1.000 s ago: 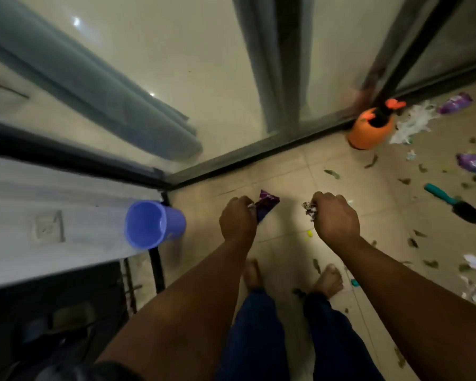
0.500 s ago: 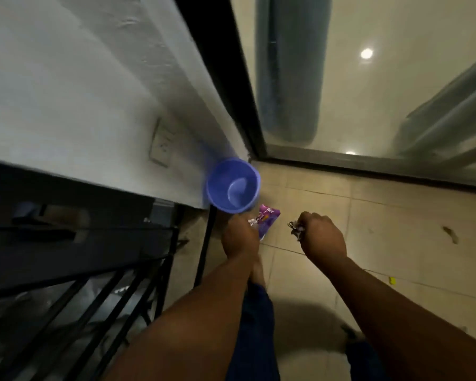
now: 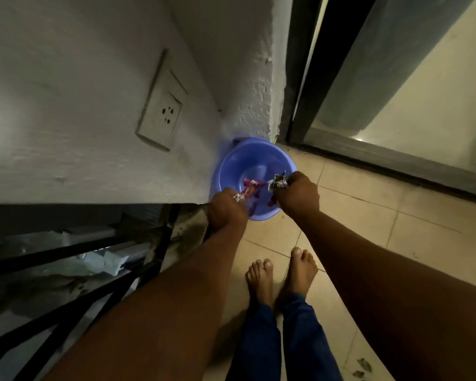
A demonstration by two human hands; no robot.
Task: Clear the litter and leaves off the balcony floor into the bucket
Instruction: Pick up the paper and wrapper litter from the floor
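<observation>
A blue plastic bucket (image 3: pixel 245 160) stands on the tiled floor in the corner where the white wall meets the glass door. My left hand (image 3: pixel 226 211) hovers over its near rim and grips a purple wrapper (image 3: pixel 252 188) that hangs over the bucket's opening. My right hand (image 3: pixel 298 195) is over the bucket's right rim and grips a small bunch of crumpled litter and leaves (image 3: pixel 278 182). What lies at the bucket's bottom is partly hidden by my hands.
A white wall with a socket (image 3: pixel 160 116) rises at left. Black railing bars (image 3: pixel 99 273) run along the lower left. The dark door frame (image 3: pixel 300 78) and glass stand at right. My bare feet (image 3: pixel 280 276) stand on the tiles; two leaves (image 3: pixel 364 365) lie at the bottom.
I have turned left and moved up to the bucket. Both hands, still holding their litter, have travelled from above the floor to over the bucket's opening.
</observation>
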